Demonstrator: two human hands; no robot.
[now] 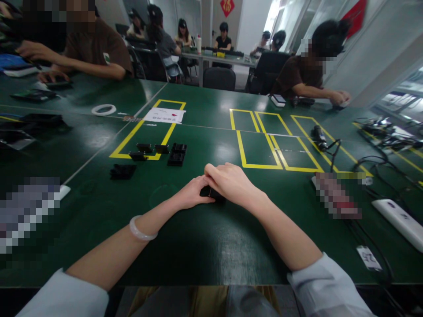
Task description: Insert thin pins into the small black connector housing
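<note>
Both of my hands meet over a small black part at the middle of the green table. My left hand grips it from the left, thumb low and fingers above. From the right, my right hand curls over the top, its fingers closed against the left fingertips. Most of the part is hidden, so its exact kind does not show. Left of my hands sit a black block with recesses, several small upright black pieces and another dark piece.
Yellow tape rectangles mark the table. A paper sheet and white ring lie farther back. At right are black cables, a dark cylindrical device and a white power strip. Co-workers sit across the table.
</note>
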